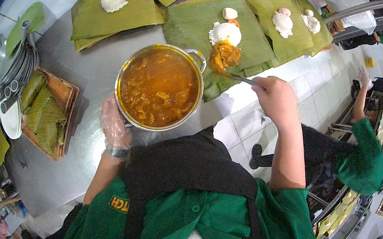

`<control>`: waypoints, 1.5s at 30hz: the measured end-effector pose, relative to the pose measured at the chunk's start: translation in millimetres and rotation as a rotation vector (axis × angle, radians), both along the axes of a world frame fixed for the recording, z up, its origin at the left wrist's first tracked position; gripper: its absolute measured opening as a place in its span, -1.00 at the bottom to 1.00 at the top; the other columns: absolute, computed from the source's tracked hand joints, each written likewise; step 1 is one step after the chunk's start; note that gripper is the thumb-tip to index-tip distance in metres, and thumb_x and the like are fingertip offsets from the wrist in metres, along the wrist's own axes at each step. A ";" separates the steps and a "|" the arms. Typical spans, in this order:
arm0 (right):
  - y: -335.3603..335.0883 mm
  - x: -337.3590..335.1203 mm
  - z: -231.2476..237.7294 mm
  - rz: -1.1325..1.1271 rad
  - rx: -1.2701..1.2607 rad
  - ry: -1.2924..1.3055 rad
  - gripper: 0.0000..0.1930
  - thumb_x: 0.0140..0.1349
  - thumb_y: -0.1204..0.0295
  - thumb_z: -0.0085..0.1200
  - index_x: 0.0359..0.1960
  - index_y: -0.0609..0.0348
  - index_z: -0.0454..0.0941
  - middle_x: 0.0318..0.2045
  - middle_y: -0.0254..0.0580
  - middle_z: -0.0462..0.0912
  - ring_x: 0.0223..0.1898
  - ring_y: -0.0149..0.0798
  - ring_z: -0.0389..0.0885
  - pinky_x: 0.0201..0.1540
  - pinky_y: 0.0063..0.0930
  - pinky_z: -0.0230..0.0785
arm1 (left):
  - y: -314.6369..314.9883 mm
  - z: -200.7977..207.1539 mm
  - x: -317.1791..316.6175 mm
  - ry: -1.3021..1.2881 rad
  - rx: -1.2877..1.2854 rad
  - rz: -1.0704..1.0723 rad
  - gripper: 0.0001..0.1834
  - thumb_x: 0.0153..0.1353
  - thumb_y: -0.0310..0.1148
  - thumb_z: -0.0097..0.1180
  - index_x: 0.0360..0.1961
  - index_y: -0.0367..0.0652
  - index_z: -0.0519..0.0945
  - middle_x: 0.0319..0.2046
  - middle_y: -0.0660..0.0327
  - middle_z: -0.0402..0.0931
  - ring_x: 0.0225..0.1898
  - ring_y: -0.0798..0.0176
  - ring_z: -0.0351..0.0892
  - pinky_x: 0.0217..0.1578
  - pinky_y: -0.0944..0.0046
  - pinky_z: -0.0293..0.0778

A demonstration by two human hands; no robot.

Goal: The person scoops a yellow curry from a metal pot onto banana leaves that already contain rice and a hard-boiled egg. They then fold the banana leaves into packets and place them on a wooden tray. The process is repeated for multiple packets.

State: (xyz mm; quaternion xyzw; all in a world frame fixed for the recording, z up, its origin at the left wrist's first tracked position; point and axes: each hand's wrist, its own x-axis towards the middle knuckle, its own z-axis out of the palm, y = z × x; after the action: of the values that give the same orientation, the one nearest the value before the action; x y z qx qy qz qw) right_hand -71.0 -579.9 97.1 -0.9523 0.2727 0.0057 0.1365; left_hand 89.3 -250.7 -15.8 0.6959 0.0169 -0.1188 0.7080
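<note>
while brown stew (153, 86) sits in the pot (154, 128), rice (228, 32) rests on leaves (186, 24).

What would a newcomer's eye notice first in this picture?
Probably the pot of orange-brown stew at the centre, with the left hand at its side. To its right, the right hand holds a spoon at saucy chunks beside white rice on a leaf. At the left, leaf parcels lie on a wooden tray.

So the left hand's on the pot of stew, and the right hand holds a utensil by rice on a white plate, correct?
Not quite: the head view shows that rice on a green leaf, not a white plate. The rest is right.
</note>
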 end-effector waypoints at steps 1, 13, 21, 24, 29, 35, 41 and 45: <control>-0.7 1.8 -4.1 0.003 -0.052 0.028 -0.74 0.16 0.37 0.14 -0.15 0.17 0.69 -0.39 0.06 0.65 -0.29 0.08 0.64 -0.20 -0.18 0.47 | 2.5 -1.4 -0.6 -0.015 0.008 -0.005 -0.66 0.47 -0.21 -0.09 0.04 -0.25 0.49 -0.09 0.19 0.55 -0.06 0.33 0.54 0.00 0.27 0.47; 0.1 -2.0 15.7 -0.065 -0.017 -0.290 -0.75 0.17 0.41 0.20 -0.14 0.24 0.68 -0.44 0.02 0.62 -0.41 -0.05 0.62 -0.31 -0.30 0.43 | 10.3 -6.0 4.3 0.085 -0.024 0.035 -0.71 0.46 -0.24 -0.07 0.00 -0.24 0.49 -0.14 0.21 0.57 -0.13 0.34 0.55 -0.05 0.30 0.49; 52.8 0.6 -3.0 0.274 0.137 -0.573 -0.63 0.10 0.52 0.29 -0.01 0.16 0.62 -0.50 -0.13 0.55 -0.48 -0.20 0.59 -0.40 -0.36 0.42 | 3.8 0.6 3.3 0.112 -0.120 0.072 -0.75 0.45 -0.21 -0.02 -0.09 -0.19 0.51 -0.21 0.26 0.57 -0.18 0.38 0.54 -0.08 0.31 0.50; 74.1 8.1 -25.9 0.454 0.022 -0.476 -0.61 0.08 0.41 0.28 0.00 0.07 0.62 -0.54 -0.19 0.48 -0.50 -0.11 0.53 -0.44 -0.24 0.41 | 4.8 -0.4 4.6 0.129 -0.090 0.114 -0.75 0.43 -0.21 0.02 -0.09 -0.18 0.50 -0.21 0.26 0.57 -0.19 0.38 0.54 -0.09 0.31 0.51; 90.8 15.8 -19.0 0.548 0.025 -0.294 -0.72 0.09 0.36 0.21 -0.14 0.11 0.63 -0.56 -0.18 0.48 -0.48 -0.06 0.57 -0.43 -0.19 0.46 | 26.1 -4.8 10.3 0.035 -0.082 0.048 -0.72 0.39 -0.21 0.09 -0.05 -0.18 0.49 -0.18 0.23 0.57 -0.16 0.33 0.57 -0.08 0.29 0.53; 138.0 79.0 -9.1 0.885 0.045 0.139 -0.77 0.05 0.41 0.13 -0.27 0.24 0.64 -0.44 -0.09 0.63 -0.37 -0.03 0.68 -0.34 -0.21 0.55 | 77.8 -12.8 13.7 -0.191 0.065 0.050 -0.65 0.37 -0.22 0.08 0.03 -0.23 0.50 -0.07 0.15 0.58 -0.09 0.25 0.59 -0.05 0.21 0.55; 134.0 79.6 -12.4 0.832 0.100 -0.255 -0.72 0.19 0.18 0.17 -0.29 0.15 0.67 -0.47 -0.08 0.61 -0.37 -0.02 0.66 -0.33 -0.15 0.53 | 106.3 0.0 -4.7 -0.018 -0.155 0.143 -0.58 0.44 -0.16 -0.09 0.09 -0.29 0.50 -0.02 0.15 0.57 -0.02 0.24 0.55 0.04 0.17 0.48; 41.7 79.4 -16.3 0.561 0.178 -0.504 -0.68 0.20 0.09 0.18 -0.24 0.05 0.70 -0.42 -0.05 0.64 -0.37 0.00 0.65 -0.33 -0.16 0.50 | 93.6 29.4 -42.2 -0.027 0.141 0.408 -0.46 0.41 -0.11 -0.04 0.21 -0.33 0.39 0.13 0.01 0.44 0.11 0.13 0.47 0.12 0.16 0.39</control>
State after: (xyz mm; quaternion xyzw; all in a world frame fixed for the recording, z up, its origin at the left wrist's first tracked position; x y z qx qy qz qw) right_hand 8.5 -538.2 80.8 -0.9459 -0.0419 -0.1677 0.2747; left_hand 47.1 -157.1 13.6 0.7276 0.1562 0.0378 0.6669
